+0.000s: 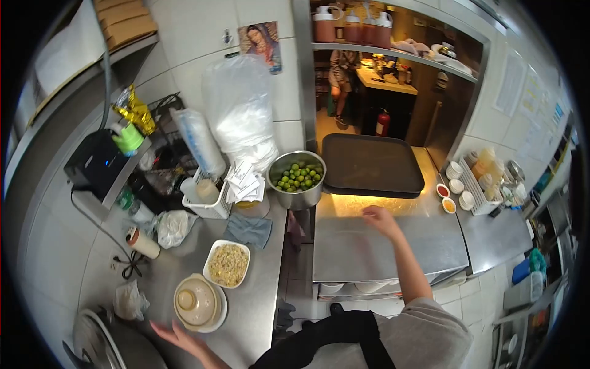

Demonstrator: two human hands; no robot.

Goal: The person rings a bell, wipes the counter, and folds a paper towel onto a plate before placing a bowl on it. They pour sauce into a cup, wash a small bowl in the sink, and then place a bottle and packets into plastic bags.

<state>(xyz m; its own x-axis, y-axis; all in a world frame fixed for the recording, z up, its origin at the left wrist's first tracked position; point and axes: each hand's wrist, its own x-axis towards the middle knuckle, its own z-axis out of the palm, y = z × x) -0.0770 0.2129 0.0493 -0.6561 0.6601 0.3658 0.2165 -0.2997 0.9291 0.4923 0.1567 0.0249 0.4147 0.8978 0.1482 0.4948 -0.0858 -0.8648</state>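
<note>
My left hand (178,338) is open and holds nothing, its fingers apart, just below a lidded beige pot (195,300) on a white plate (216,324). Beside that pot is a white square dish (228,264) of chopped, pale food. My right hand (380,220) is stretched out over the steel counter (387,246), below a large black tray (372,165). Its fingers look extended, with nothing seen in them. A steel pot (297,179) of green limes stands left of the tray.
A blue-grey cloth (248,230), a white basket (212,204) and a plastic bag (176,227) lie on the left counter. Small sauce cups (449,205) and a basket of bottles (482,184) stand at the right. Between the counters is a gap. Someone's legs show through the opening.
</note>
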